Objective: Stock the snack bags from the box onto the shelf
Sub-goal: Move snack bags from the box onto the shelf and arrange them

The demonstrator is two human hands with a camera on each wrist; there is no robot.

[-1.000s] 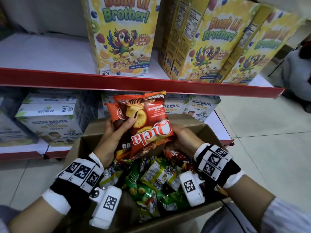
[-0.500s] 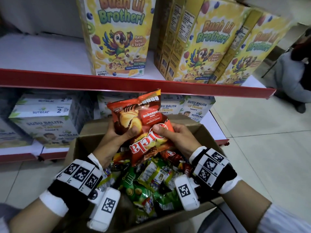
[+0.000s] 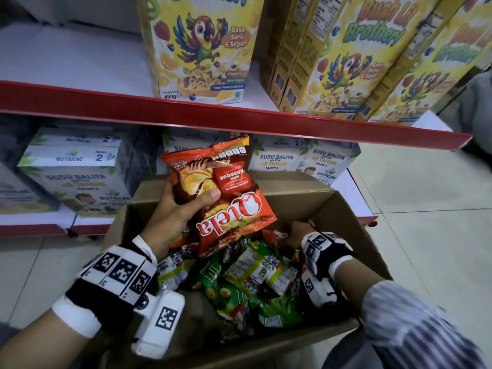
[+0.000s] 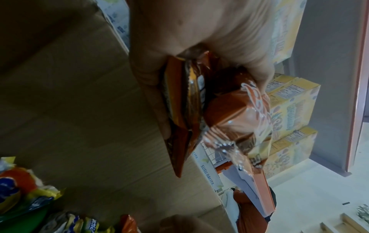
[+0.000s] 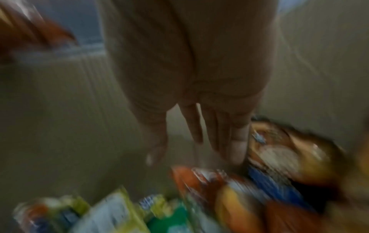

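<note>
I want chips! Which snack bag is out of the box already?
The red Qtela bag, gripped in the left hand above the box. The green and yellow bags lie inside.

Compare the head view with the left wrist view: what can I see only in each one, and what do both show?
Only the head view shows the front of the red Qtela bag, the right hand reaching down among the snack bags in the box, and the red shelf edge.

Only the left wrist view shows the bag edge-on: there seem to be at least two red bags in the grip.

Both show the left hand gripping the red bags, the cardboard box, and the yellow cereal boxes.
</note>
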